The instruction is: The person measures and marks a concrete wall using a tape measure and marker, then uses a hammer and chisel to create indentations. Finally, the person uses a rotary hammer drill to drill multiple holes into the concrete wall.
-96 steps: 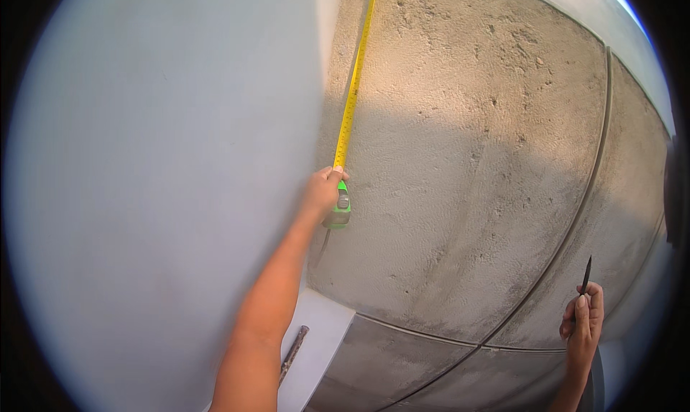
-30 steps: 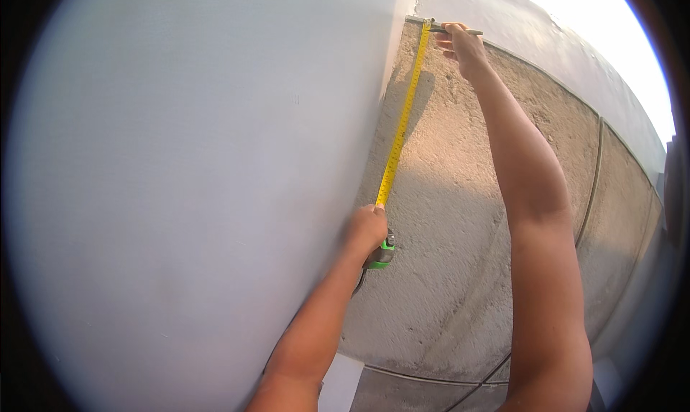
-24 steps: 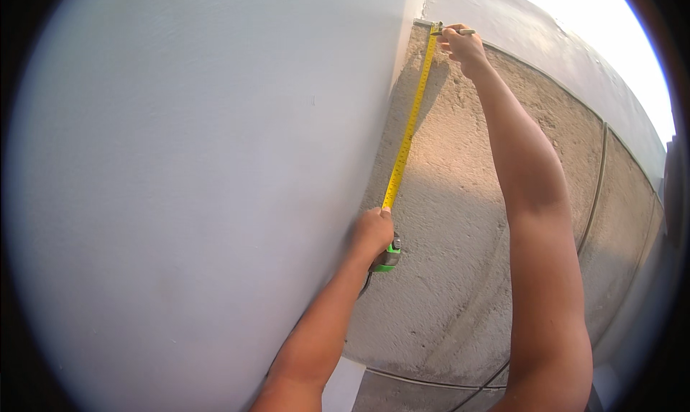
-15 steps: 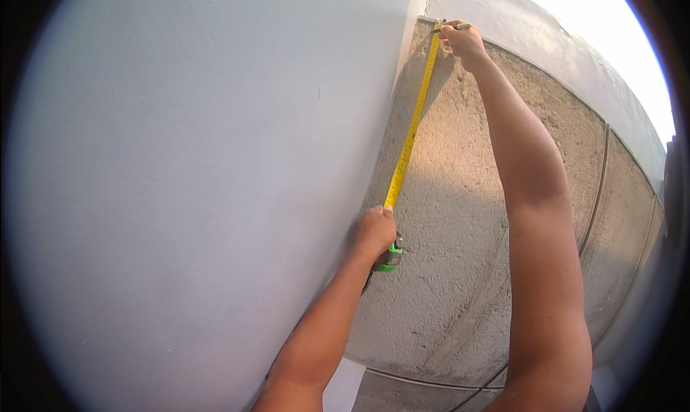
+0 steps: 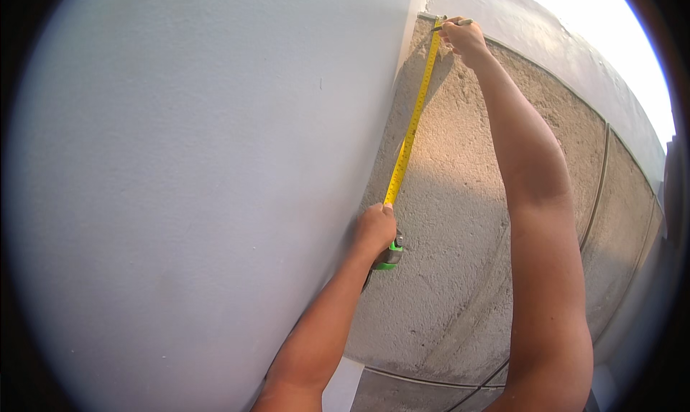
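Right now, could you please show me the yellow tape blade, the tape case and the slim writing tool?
Yellow tape blade [image 5: 414, 121]: head view, middle of its visible length.
Tape case [image 5: 392, 256]: head view, its dark side.
Slim writing tool [image 5: 466, 22]: head view, its rear end.

Pale wall [image 5: 201, 196] left; white slab [image 5: 343, 387] low; dark object [image 5: 673, 189] right.

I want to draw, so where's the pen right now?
In the head view, the pen is near the top, right of centre, in the right hand, its dark tip at the upper end of the yellow tape.
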`<state>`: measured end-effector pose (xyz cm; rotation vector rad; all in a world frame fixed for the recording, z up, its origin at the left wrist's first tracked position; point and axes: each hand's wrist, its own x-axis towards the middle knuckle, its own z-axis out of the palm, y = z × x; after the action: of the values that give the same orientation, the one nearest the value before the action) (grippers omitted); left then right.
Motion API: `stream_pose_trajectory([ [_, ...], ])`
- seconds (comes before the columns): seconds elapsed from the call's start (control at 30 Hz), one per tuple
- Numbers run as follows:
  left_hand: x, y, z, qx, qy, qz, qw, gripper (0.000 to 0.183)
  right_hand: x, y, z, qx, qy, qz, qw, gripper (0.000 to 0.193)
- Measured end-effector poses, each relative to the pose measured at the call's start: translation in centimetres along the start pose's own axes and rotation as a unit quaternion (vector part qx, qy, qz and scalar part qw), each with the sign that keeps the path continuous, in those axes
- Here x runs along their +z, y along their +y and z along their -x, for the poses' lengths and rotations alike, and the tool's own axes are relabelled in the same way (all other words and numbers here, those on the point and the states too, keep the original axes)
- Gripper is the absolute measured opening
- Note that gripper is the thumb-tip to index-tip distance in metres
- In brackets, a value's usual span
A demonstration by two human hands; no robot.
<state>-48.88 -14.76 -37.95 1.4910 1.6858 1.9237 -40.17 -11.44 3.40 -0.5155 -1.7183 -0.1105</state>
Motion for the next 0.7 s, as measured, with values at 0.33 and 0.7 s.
stream_pose_trajectory([
  [0.33, 0.2, 0.0, 0.0, 0.01, 0.012, -0.026, 1.0, 0.047, 0.0, 0.1, 0.3, -0.009, 0.0, 0.003, 1.0, 0.033],
  [0.7, -0.5, 0.8, 0.5, 0.0, -0.016, -0.045, 0.999, 0.047, 0.3, 0.0, 0.7, 0.016, 0.012, 0.005, 1.0, 0.026],
])
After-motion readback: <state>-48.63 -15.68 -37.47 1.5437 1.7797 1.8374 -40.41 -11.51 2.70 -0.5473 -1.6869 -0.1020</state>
